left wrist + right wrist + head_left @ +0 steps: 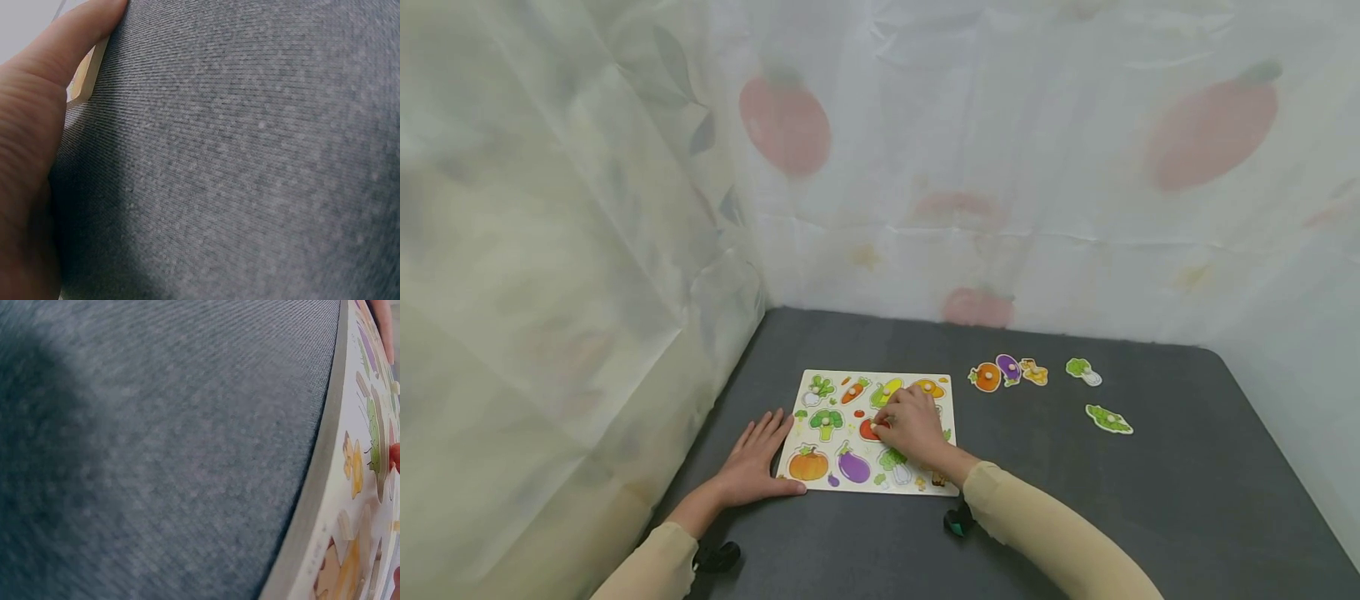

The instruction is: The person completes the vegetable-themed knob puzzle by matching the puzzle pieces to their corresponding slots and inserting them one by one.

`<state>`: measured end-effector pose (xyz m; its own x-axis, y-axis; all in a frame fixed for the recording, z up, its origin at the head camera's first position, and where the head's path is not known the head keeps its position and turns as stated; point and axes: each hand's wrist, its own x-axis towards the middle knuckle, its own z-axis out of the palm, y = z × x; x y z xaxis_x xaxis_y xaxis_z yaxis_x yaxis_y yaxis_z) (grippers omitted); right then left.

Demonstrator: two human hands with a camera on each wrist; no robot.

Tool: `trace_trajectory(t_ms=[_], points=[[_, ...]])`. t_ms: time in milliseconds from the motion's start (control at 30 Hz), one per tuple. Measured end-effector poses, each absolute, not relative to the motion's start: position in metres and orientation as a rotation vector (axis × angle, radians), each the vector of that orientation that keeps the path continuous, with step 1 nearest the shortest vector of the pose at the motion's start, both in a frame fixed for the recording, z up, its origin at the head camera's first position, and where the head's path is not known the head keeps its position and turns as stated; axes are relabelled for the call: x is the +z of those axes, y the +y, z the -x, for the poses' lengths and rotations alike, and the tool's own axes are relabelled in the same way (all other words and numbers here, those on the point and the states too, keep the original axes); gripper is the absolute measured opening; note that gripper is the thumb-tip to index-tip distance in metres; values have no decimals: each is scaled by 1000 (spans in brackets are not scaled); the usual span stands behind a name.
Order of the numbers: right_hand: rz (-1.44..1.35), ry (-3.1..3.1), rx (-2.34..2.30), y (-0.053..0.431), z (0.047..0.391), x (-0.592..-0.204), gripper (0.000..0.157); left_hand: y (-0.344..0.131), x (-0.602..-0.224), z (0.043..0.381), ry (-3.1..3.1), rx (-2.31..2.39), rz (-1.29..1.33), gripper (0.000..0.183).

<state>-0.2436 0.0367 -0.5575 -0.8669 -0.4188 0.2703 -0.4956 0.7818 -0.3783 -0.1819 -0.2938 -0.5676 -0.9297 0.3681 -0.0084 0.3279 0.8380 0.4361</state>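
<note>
A wooden vegetable puzzle board [842, 487] lies flat on the dark table. My left hand [752, 467] rests at its left side, fingers spread and straight, thumb along the front left corner; the left wrist view shows that thumb [75, 37] against the board's edge. Over the board's middle, my right hand [913, 425] pinches the small knob of a red tomato piece [867, 430], which sits at the tomato picture. The hand partly hides the corn piece [887, 392] and covers the board's right middle. A broccoli [826, 423] and a carrot [854, 392] show uncovered on the board.
Right of the board lie loose pieces: a pumpkin [986, 377], an eggplant [1009, 369], a yellow-orange piece [1034, 372], a bok choy [1083, 372] and a pea pod [1108, 419]. Printed curtains [1037, 167] hang behind the table [1075, 508] and along its left side.
</note>
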Motion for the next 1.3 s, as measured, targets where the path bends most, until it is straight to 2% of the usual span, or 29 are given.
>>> trace_trajectory(t_ms=[300, 633, 967, 1300], points=[[-694, -2819, 881, 53, 253, -539, 9, -295, -571, 182, 2940, 712, -594, 124], [-506, -2708, 1082, 114, 267, -511, 15, -297, -572, 188, 2918, 645, -556, 126], [-357, -2712, 959, 190, 256, -530, 19, -294, -571, 189, 2897, 678, -550, 125], [-53, -2734, 779, 293, 220, -550, 23, -297, -573, 191, 2898, 681, -560, 124]])
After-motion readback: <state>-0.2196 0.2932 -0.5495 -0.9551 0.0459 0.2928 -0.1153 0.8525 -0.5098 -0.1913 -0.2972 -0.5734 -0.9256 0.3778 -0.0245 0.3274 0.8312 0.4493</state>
